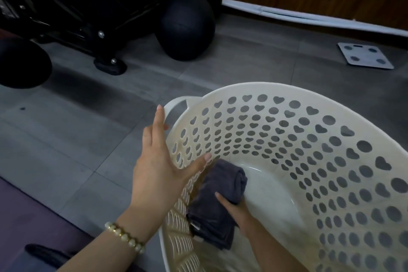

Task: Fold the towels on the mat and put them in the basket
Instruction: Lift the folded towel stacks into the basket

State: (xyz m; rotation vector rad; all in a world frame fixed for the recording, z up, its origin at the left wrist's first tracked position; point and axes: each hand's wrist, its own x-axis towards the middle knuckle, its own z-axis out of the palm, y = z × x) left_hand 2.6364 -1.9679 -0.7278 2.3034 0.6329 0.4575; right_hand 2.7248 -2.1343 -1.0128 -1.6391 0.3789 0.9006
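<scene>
Set the folded grey towel (220,183) flat on the floor of the white laundry basket (287,88) before you let go, so the fold keeps. Your right hand (235,208) grips it low inside, by the wall nearest you, thumb on top, the other fingers hidden beneath; your left hand (154,172) is at the rim, fingers straight, thumb spread, holding nothing. Count: one basket; one towel in it; one purple mat (22,205) at your left.
</scene>
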